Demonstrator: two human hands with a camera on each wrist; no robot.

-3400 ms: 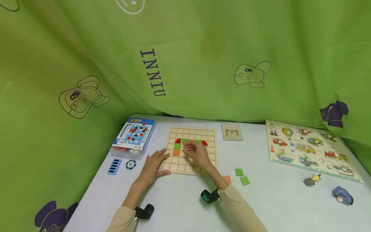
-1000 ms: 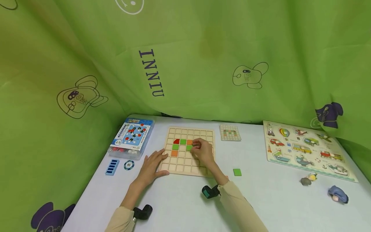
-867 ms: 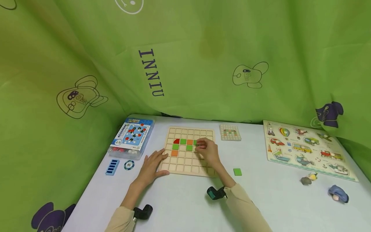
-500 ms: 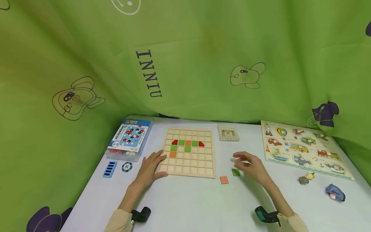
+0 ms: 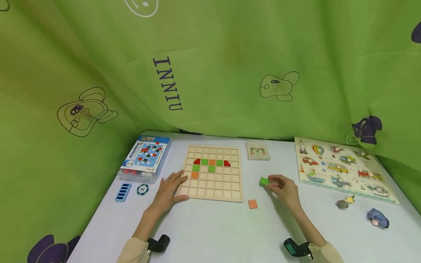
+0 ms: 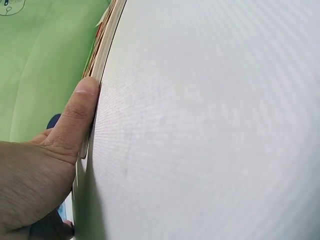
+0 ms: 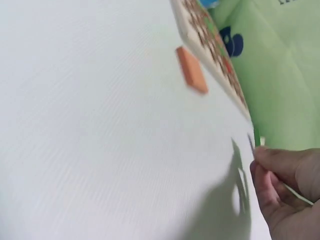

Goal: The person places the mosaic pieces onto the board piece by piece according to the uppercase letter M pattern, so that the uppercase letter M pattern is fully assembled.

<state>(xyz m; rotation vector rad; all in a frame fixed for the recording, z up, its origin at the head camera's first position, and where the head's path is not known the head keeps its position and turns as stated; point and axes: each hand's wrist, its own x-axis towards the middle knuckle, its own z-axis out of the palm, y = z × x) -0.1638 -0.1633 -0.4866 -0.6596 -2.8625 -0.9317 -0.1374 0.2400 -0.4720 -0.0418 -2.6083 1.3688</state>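
My right hand [image 5: 285, 190] pinches a green square tile [image 5: 264, 181] between thumb and fingers, above the table to the right of the wooden grid board [image 5: 210, 190]. In the right wrist view the tile shows edge-on at the fingertips. Red rounded pieces, green squares and orange squares sit in the board's cells; one is a green tile [image 5: 211, 169] in the middle of the second coloured row. My left hand [image 5: 169, 190] rests at the board's front left corner, its thumb along the front edge and its fingers at the left side. A loose orange tile [image 5: 252, 204] lies right of the board.
A pattern card [image 5: 258, 151] lies behind and right of the board. At left are a boxed molecule set [image 5: 144, 157], a blue slotted block [image 5: 123, 192] and a round chip [image 5: 143, 189]. A picture puzzle board [image 5: 345, 170] and small figures [image 5: 378, 218] lie at right.
A green tile has gone into the board's second coloured row. My right hand has since moved right and picked up the other green tile from the table. The left hand stays in place.
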